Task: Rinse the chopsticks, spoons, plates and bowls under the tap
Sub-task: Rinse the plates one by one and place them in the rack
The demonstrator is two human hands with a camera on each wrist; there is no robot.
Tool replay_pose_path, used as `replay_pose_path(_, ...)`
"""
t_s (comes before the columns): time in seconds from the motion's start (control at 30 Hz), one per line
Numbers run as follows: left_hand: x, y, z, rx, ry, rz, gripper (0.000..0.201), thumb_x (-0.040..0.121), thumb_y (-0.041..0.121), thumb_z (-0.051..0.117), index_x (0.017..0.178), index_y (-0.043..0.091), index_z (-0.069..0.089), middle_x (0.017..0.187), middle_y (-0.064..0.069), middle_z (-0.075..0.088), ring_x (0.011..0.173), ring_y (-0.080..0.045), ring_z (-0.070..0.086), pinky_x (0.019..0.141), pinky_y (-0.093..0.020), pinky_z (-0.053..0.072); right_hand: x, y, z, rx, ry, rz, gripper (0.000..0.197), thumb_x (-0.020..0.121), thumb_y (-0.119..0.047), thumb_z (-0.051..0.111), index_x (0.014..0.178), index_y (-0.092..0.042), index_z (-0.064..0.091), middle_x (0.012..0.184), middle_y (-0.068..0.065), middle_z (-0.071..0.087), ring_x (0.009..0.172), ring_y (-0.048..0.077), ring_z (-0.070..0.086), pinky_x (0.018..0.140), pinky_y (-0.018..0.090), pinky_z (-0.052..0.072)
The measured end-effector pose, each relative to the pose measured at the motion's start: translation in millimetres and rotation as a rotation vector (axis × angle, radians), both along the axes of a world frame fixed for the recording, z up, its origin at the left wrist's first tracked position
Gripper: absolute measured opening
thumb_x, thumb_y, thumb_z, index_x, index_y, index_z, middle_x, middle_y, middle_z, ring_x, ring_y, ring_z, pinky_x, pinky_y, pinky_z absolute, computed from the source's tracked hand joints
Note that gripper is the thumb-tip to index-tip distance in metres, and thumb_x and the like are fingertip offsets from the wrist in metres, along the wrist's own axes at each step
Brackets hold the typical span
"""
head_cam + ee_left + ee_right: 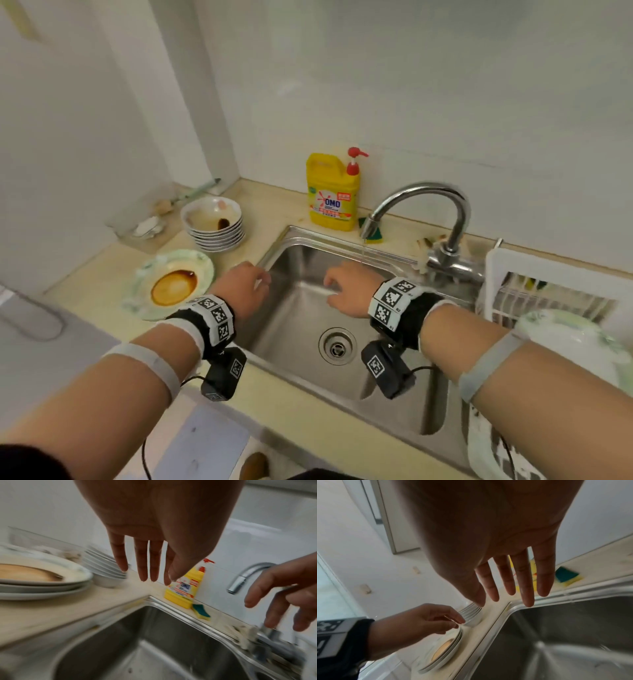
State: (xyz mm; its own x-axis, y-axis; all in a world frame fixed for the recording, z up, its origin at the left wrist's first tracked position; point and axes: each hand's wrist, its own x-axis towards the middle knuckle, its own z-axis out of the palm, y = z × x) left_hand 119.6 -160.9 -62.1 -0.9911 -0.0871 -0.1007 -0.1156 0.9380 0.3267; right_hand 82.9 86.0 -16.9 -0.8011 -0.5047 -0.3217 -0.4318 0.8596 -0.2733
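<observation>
Taking the steel sink (298,274) as the landmark and reading leftward things first: on the counter to the left of the sink sits a short stack of plates (171,284), the top one pooled with brown sauce. Just behind it, toward the wall, stands a stack of white bowls (215,222), the uppermost stained. Neither stack has been brought into the basin; no chopsticks or spoons can be made out for certain.

The left hand (248,286) hovers at the sink's left rim, fingers loosely extended and holding nothing, as the left wrist view confirms. The plates lie immediately to its left and slightly nearer the person; the bowls lie ahead-left of it. This hand is plainly the nearer one to both stacks, so the pick-up most likely falls to it, a short sideways reach away from the sink.

The right hand (346,291) hangs over the basin, also empty with fingers relaxed, just under the thin stream from the tap (424,202), whose spout curves out from the sink's back right corner. It looks placed to receive a dish. To the right of the sink a white drying rack (548,291) holds a rinsed plate.
</observation>
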Motion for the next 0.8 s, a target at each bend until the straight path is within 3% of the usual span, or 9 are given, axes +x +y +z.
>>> replay_pose_path(0.17,22.2,-123.0,-13.3,-0.097,-0.095,0.179,0.031,0.098,0.035,0.056,0.127,0.032,0.061,0.131,-0.002,0.054,0.121,-0.028,0.055,0.098,-0.042,0.047,-7.0,-118.5,-24.8,0.03,-0.122,0.08,0.042,0.098,-0.036,0.058,0.137,-0.023,0.054,0.138,0.007,0.047,0.119,0.029,0.057,0.104,0.04,0.047)
replay_pose_path(0.3,34.2,-209.2,-25.4,-0.129,-0.187,0.31,0.051,0.098,0.036,0.055,0.147,0.034,0.043,0.146,-0.005,0.04,0.131,-0.03,0.046,0.103,-0.048,0.045,-16.4,-209.7,-45.2,0.022,-0.187,0.071,0.053,0.098,-0.034,0.058,0.147,-0.017,0.046,0.142,0.009,0.053,0.126,0.029,0.055,0.107,0.041,0.046)
replay_pose_path(0.37,35.0,-241.6,-30.3,-0.122,-0.192,0.356,0.06,0.097,0.035,0.056,0.153,0.031,0.035,0.149,-0.008,0.036,0.132,-0.032,0.046,0.104,-0.049,0.045,-17.9,-246.4,-50.6,0.013,-0.224,0.048,0.046,0.1,-0.028,0.055,0.14,-0.008,0.048,0.133,0.012,0.059,0.122,0.032,0.057,0.101,0.039,0.049)
replay_pose_path(0.43,30.9,-266.2,-35.4,-0.06,-0.206,0.391,0.065,0.098,0.032,0.056,0.157,0.023,0.03,0.15,-0.013,0.035,0.131,-0.036,0.048,0.105,-0.048,0.046,-20.0,-275.5,-58.6,-0.049,-0.281,-0.008,0.025,0.098,-0.023,0.052,0.118,-0.008,0.057,0.109,0.01,0.064,0.112,0.035,0.063,0.082,0.032,0.051)
replay_pose_path(0.47,27.3,-274.4,-37.4,-0.03,-0.218,0.396,0.065,0.098,0.03,0.055,0.157,0.019,0.03,0.15,-0.016,0.037,0.13,-0.037,0.05,0.105,-0.047,0.046,-22.0,-285.8,-63.9,-0.094,-0.318,-0.074,0.017,0.096,-0.021,0.053,0.108,-0.01,0.058,0.1,0.008,0.065,0.105,0.034,0.066,0.075,0.031,0.052)
replay_pose_path(0.5,23.7,-280.5,-39.5,-0.006,-0.23,0.395,0.063,0.099,0.029,0.055,0.156,0.014,0.033,0.148,-0.018,0.041,0.129,-0.038,0.052,0.105,-0.045,0.047,-23.5,-294.0,-69.9,-0.146,-0.363,-0.16,0.018,0.094,-0.019,0.054,0.107,-0.008,0.06,0.1,0.011,0.066,0.101,0.034,0.068,0.075,0.033,0.055)
replay_pose_path(0.6,14.9,-289.2,-42.9,0.046,-0.253,0.397,0.048,0.098,0.028,0.057,0.142,0.009,0.053,0.134,-0.017,0.06,0.12,-0.035,0.059,0.099,-0.041,0.05,-25.6,-306.8,-84.7,-0.271,-0.457,-0.387,0.038,0.093,-0.015,0.058,0.13,-0.002,0.055,0.117,0.021,0.068,0.097,0.032,0.072,0.08,0.042,0.062)
replay_pose_path(0.73,8.5,-296.4,-47.9,0.076,-0.236,0.444,0.045,0.097,0.027,0.059,0.139,0.012,0.056,0.132,-0.012,0.063,0.119,-0.031,0.06,0.096,-0.037,0.05,-27.6,-316.4,-92.5,-0.301,-0.474,-0.432,0.044,0.084,-0.02,0.057,0.126,-0.008,0.05,0.106,0.014,0.069,0.075,0.024,0.077,0.07,0.048,0.065)
replay_pose_path(0.8,7.7,-299.2,-49.7,0.107,-0.232,0.466,0.046,0.096,0.028,0.061,0.139,0.013,0.054,0.131,-0.01,0.063,0.117,-0.031,0.061,0.093,-0.036,0.049,-27.7,-319.3,-93.7,-0.303,-0.46,-0.462,0.039,0.087,-0.017,0.056,0.122,-0.007,0.043,0.108,0.015,0.064,0.074,0.027,0.077,0.07,0.05,0.064)
